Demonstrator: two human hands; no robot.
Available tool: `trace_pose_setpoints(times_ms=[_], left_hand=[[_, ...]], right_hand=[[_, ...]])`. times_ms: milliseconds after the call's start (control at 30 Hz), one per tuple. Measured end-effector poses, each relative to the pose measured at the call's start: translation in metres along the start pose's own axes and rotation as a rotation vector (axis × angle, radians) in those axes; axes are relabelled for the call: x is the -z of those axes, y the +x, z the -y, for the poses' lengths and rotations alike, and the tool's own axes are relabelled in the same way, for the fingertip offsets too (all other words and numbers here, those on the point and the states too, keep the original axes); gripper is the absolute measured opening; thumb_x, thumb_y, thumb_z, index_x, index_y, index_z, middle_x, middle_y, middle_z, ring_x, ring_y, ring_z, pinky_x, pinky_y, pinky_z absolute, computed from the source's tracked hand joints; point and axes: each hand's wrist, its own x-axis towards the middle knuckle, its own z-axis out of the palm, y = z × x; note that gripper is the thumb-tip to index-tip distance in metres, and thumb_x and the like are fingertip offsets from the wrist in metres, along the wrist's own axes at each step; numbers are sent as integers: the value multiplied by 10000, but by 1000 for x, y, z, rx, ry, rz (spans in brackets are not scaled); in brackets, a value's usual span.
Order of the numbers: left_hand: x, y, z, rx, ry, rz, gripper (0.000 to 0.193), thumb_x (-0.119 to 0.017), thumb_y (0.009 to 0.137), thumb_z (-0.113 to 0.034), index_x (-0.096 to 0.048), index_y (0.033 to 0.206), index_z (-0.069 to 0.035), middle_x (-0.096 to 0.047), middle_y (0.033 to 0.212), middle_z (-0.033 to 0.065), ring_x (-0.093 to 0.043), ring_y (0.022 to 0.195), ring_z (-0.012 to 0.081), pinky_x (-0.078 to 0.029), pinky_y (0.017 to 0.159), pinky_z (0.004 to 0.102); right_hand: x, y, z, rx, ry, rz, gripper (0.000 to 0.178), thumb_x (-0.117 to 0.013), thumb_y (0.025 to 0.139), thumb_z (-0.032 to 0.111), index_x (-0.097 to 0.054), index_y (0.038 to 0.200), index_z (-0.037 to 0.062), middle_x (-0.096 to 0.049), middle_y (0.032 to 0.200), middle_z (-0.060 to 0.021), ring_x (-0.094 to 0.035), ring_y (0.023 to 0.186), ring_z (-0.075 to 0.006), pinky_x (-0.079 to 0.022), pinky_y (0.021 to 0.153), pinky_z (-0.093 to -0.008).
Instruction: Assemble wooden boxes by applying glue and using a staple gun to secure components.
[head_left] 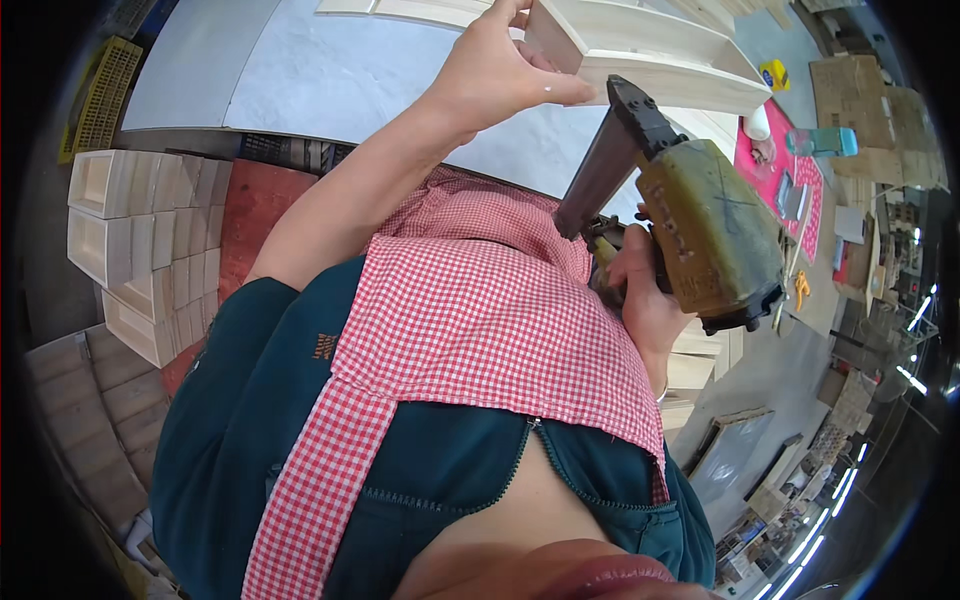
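L hand [490, 80] clamped on box [695, 80] L end, thumb on nr side; R hand [647, 300] wrapped rnd nailer [715, 225] grip, fingers part-hidden.

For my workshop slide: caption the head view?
Left hand holds an open wooden box; right hand grips a nail gun.

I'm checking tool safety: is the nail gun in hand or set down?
Held: the right hand is curled around the nail gun.

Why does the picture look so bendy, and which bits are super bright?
Head view: the fisheye lens curves the front edge of the white table and blackens the corners; head view again: strip lights at lower right glare white against darkness, while the greenish power tool looks fairly sharp.
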Motion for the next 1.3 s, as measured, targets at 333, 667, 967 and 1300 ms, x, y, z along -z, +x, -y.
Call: trace_pose_setpoints(times_ms=[333,667,967,1300], left_hand=[[-1,-4,-9,87,3,41,1010,-852,660,-172,-311,1452,142,-571,1197,232,-621,804,170,-524,700,251],[-3,-7,-8,9,-5,43,932,-807,686,-116,-316,1437,138,-574,1123,201,-596,757,139,-501,653,227],[-1,-5,-8,61,40,50,905,-800,684,-102,-334,1425,130,-579,1092,185,-587,743,135,-495,642,220],[3,1,1,45,99,26,958,-826,661,-113,-324,1438,133,-579,1129,207,-602,734,160,-514,654,255]], right_hand=[[-1,5,-26,244,-86,72,415,-718,883,0,-587,1275,38,-702,1082,-105,-514,527,-112,-439,473,-236],[-3,5,-24,211,-46,55,389,-747,877,24,-610,1240,36,-714,1027,-94,-516,525,-112,-435,461,-237],[-4,6,-27,217,-53,42,378,-781,869,67,-627,1213,38,-719,1006,-86,-516,526,-109,-427,458,-233],[-12,7,-9,57,9,-12,336,-759,885,83,-643,1196,32,-704,870,-71,-501,503,-98,-409,449,-229]])
